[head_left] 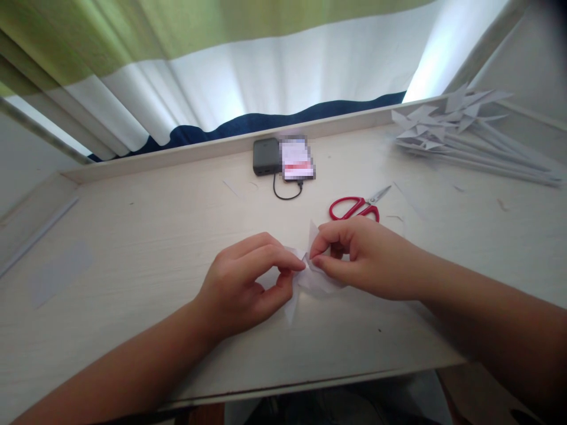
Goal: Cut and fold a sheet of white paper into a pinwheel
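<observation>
Between my two hands, near the table's front, is a white paper pinwheel [316,282] with pointed flaps sticking up and down. My left hand [250,277] pinches its left side between thumb and forefinger. My right hand [361,254] grips a folded part close to the centre with thumb and fingertips. The fingers hide much of the paper's middle. Just beyond my right hand lie red-handled scissors [349,206], blades pointing to the back right; the hand covers part of the handles.
Several finished paper pinwheels [425,124] on paper sticks lie piled at the back right. A dark power bank [266,157] and a cabled phone [296,158] rest against the back ledge. At left are a paper sheet [62,271] and a thin paper stick [42,233]. Paper scraps are scattered about.
</observation>
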`<act>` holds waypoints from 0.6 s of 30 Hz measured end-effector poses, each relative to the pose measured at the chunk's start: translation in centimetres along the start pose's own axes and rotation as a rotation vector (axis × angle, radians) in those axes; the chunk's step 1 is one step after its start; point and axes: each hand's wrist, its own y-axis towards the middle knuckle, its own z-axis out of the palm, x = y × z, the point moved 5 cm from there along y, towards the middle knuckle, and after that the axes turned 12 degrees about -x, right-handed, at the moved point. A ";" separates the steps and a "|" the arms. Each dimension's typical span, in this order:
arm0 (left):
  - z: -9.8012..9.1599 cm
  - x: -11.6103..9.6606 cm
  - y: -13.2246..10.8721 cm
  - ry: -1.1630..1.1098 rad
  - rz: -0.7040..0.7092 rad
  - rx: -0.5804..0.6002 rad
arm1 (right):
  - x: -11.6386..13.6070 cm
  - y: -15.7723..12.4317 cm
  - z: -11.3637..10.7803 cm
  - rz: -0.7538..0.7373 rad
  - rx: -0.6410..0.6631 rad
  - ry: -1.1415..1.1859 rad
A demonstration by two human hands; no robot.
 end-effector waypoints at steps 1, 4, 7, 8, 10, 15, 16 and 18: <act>0.0 0.0 0.0 -0.003 -0.004 -0.001 | 0.0 0.0 0.0 0.004 0.001 0.012; -0.1 0.1 -0.1 -0.017 -0.016 -0.024 | -0.1 0.0 0.2 0.024 0.009 0.058; -0.1 0.0 -0.2 -0.042 -0.021 -0.056 | -0.1 -0.2 0.4 0.045 0.012 0.104; -0.1 0.0 -0.3 -0.048 -0.022 -0.064 | -0.1 -0.2 0.5 0.052 0.012 0.112; 0.0 0.0 -0.4 -0.059 -0.020 -0.076 | -0.1 -0.3 0.6 0.080 0.007 0.100; 0.1 0.0 -0.4 -0.057 -0.015 -0.122 | 0.2 -0.2 0.5 0.094 -0.018 0.069; 0.0 0.0 -0.4 -0.058 -0.013 -0.133 | 0.2 -0.2 0.5 0.096 -0.022 0.065; 0.0 -0.1 -0.4 -0.061 -0.015 -0.141 | 0.1 -0.2 0.6 0.110 -0.032 0.066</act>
